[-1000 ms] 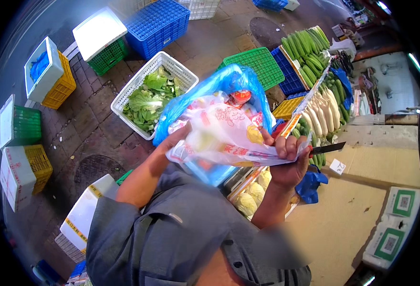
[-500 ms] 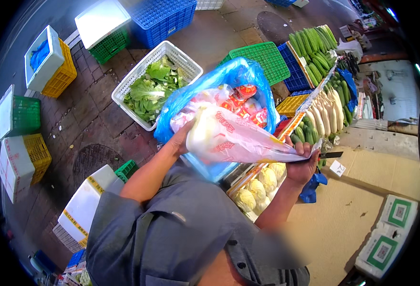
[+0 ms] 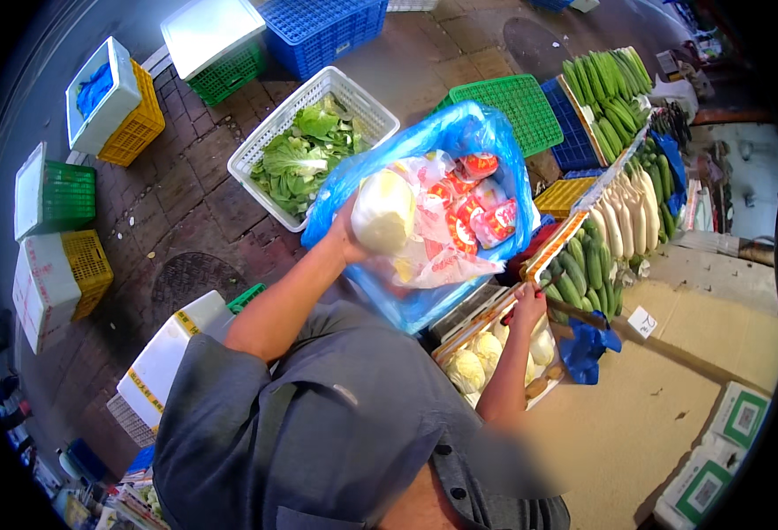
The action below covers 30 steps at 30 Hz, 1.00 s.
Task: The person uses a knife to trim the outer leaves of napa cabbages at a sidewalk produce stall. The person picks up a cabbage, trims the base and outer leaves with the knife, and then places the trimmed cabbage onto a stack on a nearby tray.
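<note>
Brown paving [image 3: 168, 208] fills most of the left half of my feed, with a tan board [image 3: 636, 397] at lower right. In the middle I have a blue plastic bag [image 3: 322, 208], spread wide around red-and-white packets [image 3: 497, 221]. A white basket [image 3: 254, 144] of leafy greens [image 3: 299, 166] stands just beside it, on its upper left. Right of centre I see cucumbers [image 3: 574, 276], and nearer me a group of pale cabbage heads [image 3: 488, 349].

The pale cabbage [image 3: 385, 212] I'm working with is over the left part of the bag; I can't tell whether it touches the plastic below. My left hand [image 3: 348, 237] is closed around its left side. My right hand [image 3: 527, 307], above the cabbage heads, grips a slim tool [image 3: 508, 316], dark with some red, partly hidden by the fingers.
</note>
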Motion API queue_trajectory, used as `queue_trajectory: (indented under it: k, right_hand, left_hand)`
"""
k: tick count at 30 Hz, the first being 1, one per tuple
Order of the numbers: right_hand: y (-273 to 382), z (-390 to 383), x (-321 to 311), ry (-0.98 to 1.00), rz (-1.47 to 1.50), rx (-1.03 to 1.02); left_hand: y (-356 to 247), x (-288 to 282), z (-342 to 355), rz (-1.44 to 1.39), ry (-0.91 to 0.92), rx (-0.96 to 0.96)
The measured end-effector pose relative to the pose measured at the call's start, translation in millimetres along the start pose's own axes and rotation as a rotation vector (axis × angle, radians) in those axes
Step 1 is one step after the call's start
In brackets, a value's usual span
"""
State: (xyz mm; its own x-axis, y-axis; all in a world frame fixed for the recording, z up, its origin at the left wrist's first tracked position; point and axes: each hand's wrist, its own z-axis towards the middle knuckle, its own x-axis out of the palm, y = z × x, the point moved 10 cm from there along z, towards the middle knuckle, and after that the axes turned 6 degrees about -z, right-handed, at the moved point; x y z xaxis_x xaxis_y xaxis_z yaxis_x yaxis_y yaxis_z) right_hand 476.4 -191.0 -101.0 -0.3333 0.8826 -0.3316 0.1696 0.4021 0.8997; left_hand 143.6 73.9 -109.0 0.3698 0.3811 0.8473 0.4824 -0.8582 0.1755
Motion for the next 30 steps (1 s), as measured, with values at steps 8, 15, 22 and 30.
queue_trajectory:
  k: [8, 15, 22, 30]
  right_hand:
    - [54.4, -112.9, 193.7, 0.737, 0.024, 0.303]
    - [26.6, -99.7, 225.5, 0.902, 0.108, 0.393]
    - [28.1, -129.9, 237.5, 0.945, 0.933, 0.611]
    - [9.1, -125.3, 218.0, 0.832, 1.062, 0.622]
  left_hand:
    - [27.4, 9.1, 19.3, 0.132, 0.021, -0.103]
    - [19.6, 36.4, 6.8, 0.837, -0.183, 0.112]
    - [6.6, 33.3, 5.5, 1.089, -0.168, 0.245]
    - [1.3, 0.2, 15.2, 0.966, -0.131, 0.216]
